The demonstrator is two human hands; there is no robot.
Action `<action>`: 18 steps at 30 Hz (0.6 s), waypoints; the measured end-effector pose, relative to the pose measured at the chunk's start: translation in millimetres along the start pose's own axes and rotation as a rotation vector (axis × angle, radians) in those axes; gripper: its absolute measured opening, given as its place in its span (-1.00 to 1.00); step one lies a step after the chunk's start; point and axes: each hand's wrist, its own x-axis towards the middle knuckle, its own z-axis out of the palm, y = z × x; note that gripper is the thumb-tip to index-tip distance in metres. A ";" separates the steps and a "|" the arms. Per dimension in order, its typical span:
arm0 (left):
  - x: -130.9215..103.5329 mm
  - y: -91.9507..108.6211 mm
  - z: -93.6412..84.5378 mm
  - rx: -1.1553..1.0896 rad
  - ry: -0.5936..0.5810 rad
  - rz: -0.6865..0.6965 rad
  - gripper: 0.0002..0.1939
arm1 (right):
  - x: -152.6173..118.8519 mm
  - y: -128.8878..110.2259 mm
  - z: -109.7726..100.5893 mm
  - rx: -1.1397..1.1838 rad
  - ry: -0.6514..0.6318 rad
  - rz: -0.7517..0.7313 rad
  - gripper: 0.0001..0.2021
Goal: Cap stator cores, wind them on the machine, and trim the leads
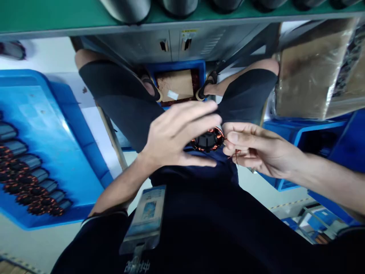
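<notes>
A round black motor stator with copper windings is low in the middle of the head view, above the lap. My left hand is spread over its left side, thumb apart from the fingers; part of the stator is hidden beneath it. My right hand is at the stator's right edge, with thumb and forefinger pinched on thin copper wire. Loose wire ends hang below those fingertips.
At the left, a blue tray holds several wound stators. Dark cylinders line the green bench. A blue bin sits between the feet. Plastic-wrapped cardboard and blue crates are at the right.
</notes>
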 end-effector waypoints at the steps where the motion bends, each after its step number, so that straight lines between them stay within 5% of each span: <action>1: 9.3 4.6 3.8 0.060 -0.016 0.028 -0.22 | 0.5 -5.4 2.0 -0.145 -0.027 -0.061 -0.46; 4: 27.0 20.9 15.1 -0.134 -0.257 -0.092 -0.43 | 0.2 -30.0 0.9 -0.591 -0.047 -0.225 -0.51; 7: 27.1 33.3 17.3 -0.360 -0.536 -0.248 -0.36 | -8.8 -55.6 -12.4 -0.996 -0.037 -0.370 -0.57; 9: 23.7 36.6 12.0 -0.206 -0.476 -0.222 -0.56 | -20.6 -68.4 -23.7 -1.315 0.030 -0.551 -0.57; 11: 21.3 36.7 4.3 0.108 -0.319 -0.012 -0.54 | -32.3 -75.9 -32.7 -1.411 0.165 -0.668 -0.51; 14: 22.4 37.6 -3.6 0.365 -0.245 0.390 -0.52 | -35.2 -72.5 -38.6 -1.177 0.129 -0.437 -0.39; 16: 27.2 42.5 -4.1 0.349 -0.251 0.447 -0.63 | -25.8 -59.6 -37.4 -0.892 -0.119 -0.087 -0.37; 18: 34.0 50.0 -1.7 0.256 -0.302 0.360 -0.81 | -13.4 -42.8 -33.6 -0.607 -0.325 0.174 -0.35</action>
